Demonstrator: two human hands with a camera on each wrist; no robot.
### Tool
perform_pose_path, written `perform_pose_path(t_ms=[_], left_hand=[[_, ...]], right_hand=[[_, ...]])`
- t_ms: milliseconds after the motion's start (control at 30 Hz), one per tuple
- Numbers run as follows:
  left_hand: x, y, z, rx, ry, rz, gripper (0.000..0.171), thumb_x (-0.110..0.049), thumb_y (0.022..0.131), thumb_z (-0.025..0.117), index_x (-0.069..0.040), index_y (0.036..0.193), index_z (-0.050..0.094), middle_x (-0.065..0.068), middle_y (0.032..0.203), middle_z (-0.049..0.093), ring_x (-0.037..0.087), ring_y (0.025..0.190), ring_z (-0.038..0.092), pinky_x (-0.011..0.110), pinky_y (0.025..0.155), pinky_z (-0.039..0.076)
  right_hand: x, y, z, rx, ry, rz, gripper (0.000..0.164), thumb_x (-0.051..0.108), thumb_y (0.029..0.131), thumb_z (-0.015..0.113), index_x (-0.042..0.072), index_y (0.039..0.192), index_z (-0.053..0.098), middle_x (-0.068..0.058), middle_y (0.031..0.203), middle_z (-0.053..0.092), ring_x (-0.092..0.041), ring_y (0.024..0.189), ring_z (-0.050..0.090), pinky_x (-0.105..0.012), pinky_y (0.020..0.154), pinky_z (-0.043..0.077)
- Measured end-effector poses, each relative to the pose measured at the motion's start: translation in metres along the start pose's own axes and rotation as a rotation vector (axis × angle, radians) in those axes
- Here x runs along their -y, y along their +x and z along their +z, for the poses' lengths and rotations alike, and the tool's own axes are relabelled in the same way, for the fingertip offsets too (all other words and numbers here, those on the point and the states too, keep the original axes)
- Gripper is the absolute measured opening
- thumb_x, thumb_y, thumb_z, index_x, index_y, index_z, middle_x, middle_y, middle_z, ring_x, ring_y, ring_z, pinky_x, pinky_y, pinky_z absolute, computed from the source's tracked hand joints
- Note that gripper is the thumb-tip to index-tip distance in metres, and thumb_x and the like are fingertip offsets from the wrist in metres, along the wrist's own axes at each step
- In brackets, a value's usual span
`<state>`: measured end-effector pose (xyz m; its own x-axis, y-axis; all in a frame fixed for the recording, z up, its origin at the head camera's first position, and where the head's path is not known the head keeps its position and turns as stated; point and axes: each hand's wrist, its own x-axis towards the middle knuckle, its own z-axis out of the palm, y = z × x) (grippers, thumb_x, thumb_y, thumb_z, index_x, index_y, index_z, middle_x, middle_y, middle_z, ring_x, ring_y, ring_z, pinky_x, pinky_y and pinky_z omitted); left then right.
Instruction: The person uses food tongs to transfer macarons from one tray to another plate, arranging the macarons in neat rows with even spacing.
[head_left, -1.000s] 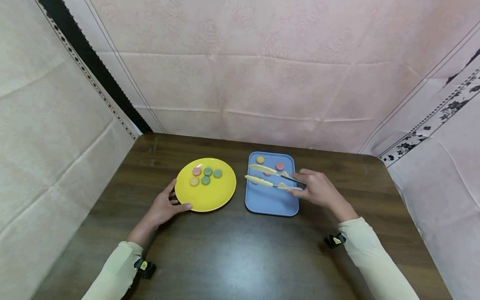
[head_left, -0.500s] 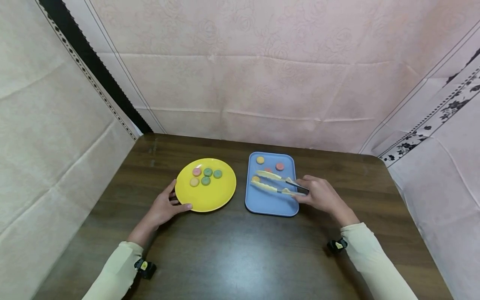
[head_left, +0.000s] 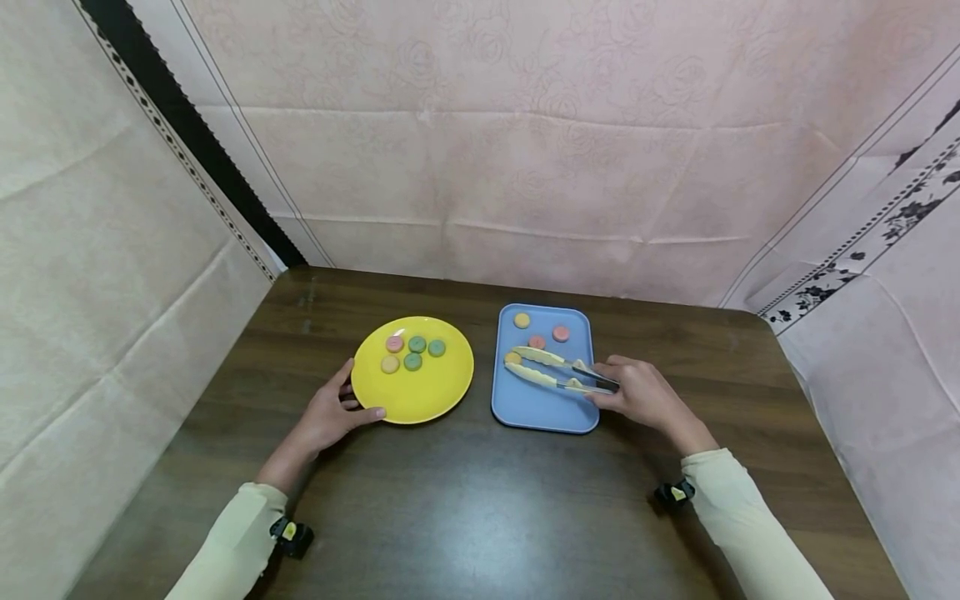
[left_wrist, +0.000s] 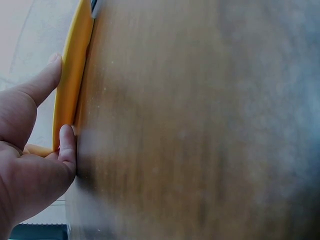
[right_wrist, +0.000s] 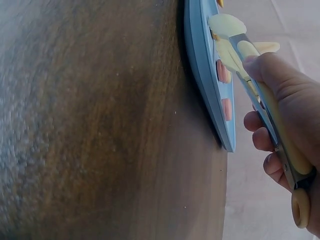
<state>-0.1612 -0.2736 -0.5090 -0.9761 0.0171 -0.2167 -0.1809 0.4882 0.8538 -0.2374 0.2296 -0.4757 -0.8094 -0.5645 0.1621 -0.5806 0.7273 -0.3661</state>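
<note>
Pale cloth (head_left: 525, 167) is hanging behind the work, its faint rose pattern crossed by fold creases. In front of it the brown table (head_left: 465, 533) is showing streaky wood grain and catching a soft glare. A glossy, round yellow plate (head_left: 416, 400) is sitting on my left, and a blue rectangular tray (head_left: 543, 414) with rounded corners and a raised rim is lying to its right, just apart from it. My left hand (head_left: 330, 410) is gripping the plate's rim, thumb at the edge. My right hand (head_left: 645, 393) is holding the tongs (head_left: 534, 377) over the tray; their metallic arms are ending in pale yellow, rounded heads, and those heads are standing apart. Smallest are the flat little discs: a yellow disc (head_left: 513, 357) is lying between the tong heads, though I'm not managing to tell whether they are touching it. Two pink discs (head_left: 560, 333) and another yellow one (head_left: 521, 320) are resting farther up the tray, while three green discs (head_left: 412, 362), one pink and one yellow are clustering on the plate's far half.
</note>
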Motion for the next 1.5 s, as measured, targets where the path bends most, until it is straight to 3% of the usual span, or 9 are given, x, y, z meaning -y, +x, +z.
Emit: perform_pose_path(t_ms=[667,833,933,1067,1300,1500], left_hand=[[0.000,0.001,0.000,0.003,-0.006,0.002,0.118,-0.033,0.086,0.085,-0.002,0.164,0.001,0.031,0.147,0.044,0.044,0.129,0.056,0.041,0.097,0.056],[0.000,0.001,-0.001,0.002,-0.001,0.002,0.119,-0.034,0.086,0.085,-0.003,0.164,0.001,0.031,0.146,0.045,0.043,0.129,0.056,0.041,0.097,0.056],[0.001,0.002,-0.001,0.003,-0.002,-0.001,0.118,-0.033,0.086,0.085,-0.003,0.164,0.001,0.031,0.146,0.045,0.043,0.129,0.056,0.042,0.097,0.055],[0.001,0.002,-0.001,0.007,-0.007,-0.002,0.118,-0.033,0.086,0.085,-0.003,0.164,0.001,0.031,0.147,0.045,0.043,0.129,0.056,0.041,0.097,0.056],[0.002,0.003,-0.001,0.007,-0.013,0.003,0.119,-0.033,0.085,0.086,-0.003,0.164,0.001,0.031,0.147,0.044,0.043,0.129,0.056,0.040,0.096,0.056],[0.001,0.002,-0.001,0.007,-0.006,0.002,0.120,-0.035,0.085,0.086,-0.003,0.164,0.001,0.031,0.148,0.043,0.043,0.129,0.056,0.042,0.097,0.056]], right_hand=[[0.002,-0.003,0.001,-0.024,0.003,0.011,0.050,0.032,0.087,0.083,-0.002,0.123,0.073,-0.001,0.082,0.058,-0.009,0.062,0.047,-0.024,0.050,0.040],[0.007,-0.001,-0.001,-0.058,-0.009,0.008,0.051,0.035,0.087,0.083,0.000,0.124,0.073,-0.007,0.092,0.067,-0.011,0.067,0.051,-0.026,0.055,0.045],[0.010,0.002,0.000,-0.078,-0.003,-0.002,0.052,0.035,0.087,0.083,0.000,0.123,0.073,-0.005,0.088,0.064,-0.011,0.065,0.049,-0.024,0.053,0.042],[0.014,0.008,0.004,-0.093,0.009,-0.022,0.052,0.034,0.086,0.084,-0.001,0.123,0.073,-0.004,0.084,0.062,-0.012,0.065,0.049,-0.024,0.054,0.042],[0.027,0.025,0.011,-0.100,0.042,-0.052,0.054,0.032,0.085,0.085,-0.001,0.125,0.072,-0.014,0.106,0.073,-0.016,0.076,0.058,-0.030,0.064,0.053],[0.042,0.042,0.018,-0.099,0.038,-0.118,0.053,0.030,0.084,0.086,0.000,0.125,0.073,-0.012,0.102,0.074,-0.013,0.072,0.056,-0.026,0.059,0.051]])
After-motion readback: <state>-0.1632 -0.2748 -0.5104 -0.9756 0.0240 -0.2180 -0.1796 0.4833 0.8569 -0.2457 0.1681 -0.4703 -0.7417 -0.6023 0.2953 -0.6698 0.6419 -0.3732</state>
